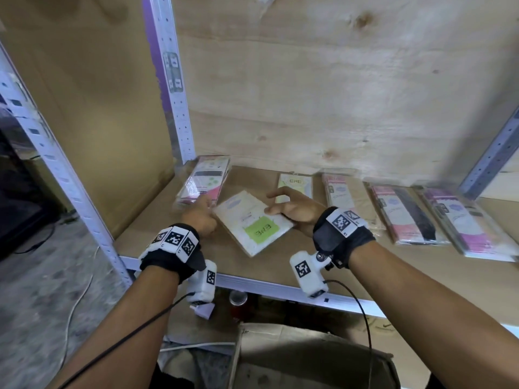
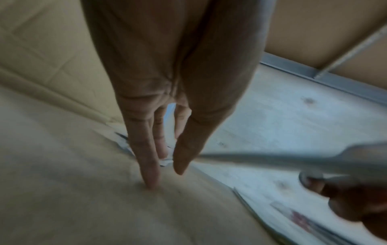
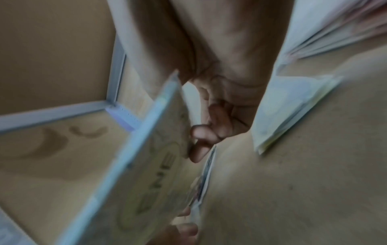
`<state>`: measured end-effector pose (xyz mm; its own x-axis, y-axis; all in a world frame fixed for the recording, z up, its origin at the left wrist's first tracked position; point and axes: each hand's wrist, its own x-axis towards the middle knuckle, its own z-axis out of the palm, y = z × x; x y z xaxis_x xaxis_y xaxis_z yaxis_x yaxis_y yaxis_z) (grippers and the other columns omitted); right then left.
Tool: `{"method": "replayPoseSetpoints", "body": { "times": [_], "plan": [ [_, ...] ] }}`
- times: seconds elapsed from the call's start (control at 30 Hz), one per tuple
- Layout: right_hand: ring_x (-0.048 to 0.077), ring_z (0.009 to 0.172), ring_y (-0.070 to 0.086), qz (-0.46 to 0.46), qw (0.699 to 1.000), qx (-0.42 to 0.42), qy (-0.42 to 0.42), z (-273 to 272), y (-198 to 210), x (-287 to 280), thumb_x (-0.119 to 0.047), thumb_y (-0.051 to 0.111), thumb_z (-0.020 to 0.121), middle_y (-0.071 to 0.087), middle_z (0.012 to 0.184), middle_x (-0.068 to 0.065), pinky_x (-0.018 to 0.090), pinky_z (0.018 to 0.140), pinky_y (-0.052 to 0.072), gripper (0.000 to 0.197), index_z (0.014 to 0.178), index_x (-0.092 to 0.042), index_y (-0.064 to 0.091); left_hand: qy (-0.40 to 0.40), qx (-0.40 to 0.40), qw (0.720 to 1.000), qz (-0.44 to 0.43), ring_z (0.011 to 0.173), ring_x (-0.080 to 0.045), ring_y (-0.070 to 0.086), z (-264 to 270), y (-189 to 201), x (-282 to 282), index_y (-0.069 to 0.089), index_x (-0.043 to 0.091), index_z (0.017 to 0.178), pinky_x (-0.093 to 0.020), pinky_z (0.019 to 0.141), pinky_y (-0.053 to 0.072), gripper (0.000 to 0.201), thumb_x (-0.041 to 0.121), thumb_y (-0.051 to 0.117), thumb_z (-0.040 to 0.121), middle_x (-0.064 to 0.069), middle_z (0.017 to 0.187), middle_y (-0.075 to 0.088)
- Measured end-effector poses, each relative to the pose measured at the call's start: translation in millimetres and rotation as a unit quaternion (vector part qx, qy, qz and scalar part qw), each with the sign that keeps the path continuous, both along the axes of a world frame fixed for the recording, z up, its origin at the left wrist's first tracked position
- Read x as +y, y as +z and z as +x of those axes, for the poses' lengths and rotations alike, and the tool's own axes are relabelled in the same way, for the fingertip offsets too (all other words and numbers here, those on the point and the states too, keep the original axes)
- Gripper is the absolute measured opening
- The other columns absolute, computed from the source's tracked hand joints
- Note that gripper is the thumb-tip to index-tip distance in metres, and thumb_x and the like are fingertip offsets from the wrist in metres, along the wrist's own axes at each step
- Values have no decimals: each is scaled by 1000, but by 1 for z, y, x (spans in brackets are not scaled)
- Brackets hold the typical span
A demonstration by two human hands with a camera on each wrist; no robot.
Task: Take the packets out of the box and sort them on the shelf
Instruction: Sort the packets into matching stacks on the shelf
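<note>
A cream packet (image 1: 252,223) with a green "ENE" label hangs tilted just above the wooden shelf (image 1: 157,220). My right hand (image 1: 273,203) grips its right edge, thumb on top and fingers curled under; the right wrist view shows the packet (image 3: 146,174) edge-on in front of the curled fingers (image 3: 201,140). My left hand (image 1: 200,213) is at the packet's left corner with straight fingers; in the left wrist view its fingertips (image 2: 150,184) point down at the shelf board, beside the packet's edge (image 2: 293,162). The open cardboard box (image 1: 309,357) stands below the shelf.
Packets lie in a row along the shelf: a pink-and-white stack (image 1: 202,178) at far left, another ENE packet (image 1: 295,182), a pink one (image 1: 339,192), a pink-and-black one (image 1: 407,217), a purple one (image 1: 471,226). Metal uprights (image 1: 174,80) flank the bay.
</note>
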<state>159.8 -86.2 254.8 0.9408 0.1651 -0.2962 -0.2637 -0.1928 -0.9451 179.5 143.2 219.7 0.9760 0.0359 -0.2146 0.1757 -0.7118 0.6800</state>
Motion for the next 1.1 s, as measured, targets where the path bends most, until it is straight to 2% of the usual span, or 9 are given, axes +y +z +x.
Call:
{"method": "replayPoseSetpoints", "body": {
  "times": [0.1,0.3,0.43,0.57,0.63,0.77,0.87,1.0,1.1],
  "plan": [
    [25,73,63,78,997,-2,-6,-2,10,-4,0,62,90,64,97,17,32,60,49,24,113,-7,58,-67,-87,992,57,129,-35,48,-1,2,4,41,28,149,-41,111,40,85,7,80,76,-14,143,45],
    [18,63,52,162,987,9,1,-1,20,-14,-12,57,96,65,86,12,22,48,38,10,99,-6,64,-51,-248,965,75,128,-24,42,-4,15,-7,72,32,114,-36,110,35,32,32,78,82,-7,130,49],
    [20,64,55,229,972,29,-49,0,26,-16,-13,35,103,73,85,13,22,47,42,26,101,-5,60,-68,-300,949,63,106,-26,53,-6,21,-14,72,12,97,-32,86,39,27,38,70,89,-11,109,58],
    [21,64,57,279,958,18,-61,-1,31,-19,-20,42,101,72,91,14,24,51,43,17,93,-10,54,-66,-337,939,-6,84,-28,58,-12,29,-19,72,8,93,-35,70,43,32,39,66,92,-11,92,64],
    [19,63,58,286,956,2,-65,-1,33,-21,-16,46,99,73,93,14,24,52,41,12,89,-12,52,-72,-329,941,-33,74,-25,58,-15,30,-21,71,4,93,-31,68,45,39,43,65,92,-13,81,66],
    [15,59,40,164,983,-71,-47,3,26,-21,-7,55,92,51,72,4,24,51,28,8,88,-13,59,-69,-286,951,-98,53,-8,28,-17,27,-25,46,3,64,-16,49,23,55,47,67,89,-2,62,32],
    [13,57,32,-21,994,-105,-32,4,14,-18,-12,69,88,37,68,0,24,48,25,7,88,-12,62,-90,-191,957,-201,67,-15,41,-14,21,-30,62,-7,79,-27,66,33,51,43,71,87,-5,72,45],
    [18,60,43,-138,986,-86,22,1,1,-16,-11,71,88,44,64,1,28,55,38,25,72,-14,51,-99,-111,961,-232,100,-30,71,-10,10,-33,72,0,106,-41,93,56,35,31,74,88,-15,109,74],
    [20,60,43,-81,996,-31,36,-3,-10,-20,-5,65,91,40,69,6,31,59,43,33,74,-13,38,-105,-47,972,-205,78,-11,73,-5,3,-34,72,7,106,-20,62,58,33,35,73,88,-14,107,75]
  ]
}}
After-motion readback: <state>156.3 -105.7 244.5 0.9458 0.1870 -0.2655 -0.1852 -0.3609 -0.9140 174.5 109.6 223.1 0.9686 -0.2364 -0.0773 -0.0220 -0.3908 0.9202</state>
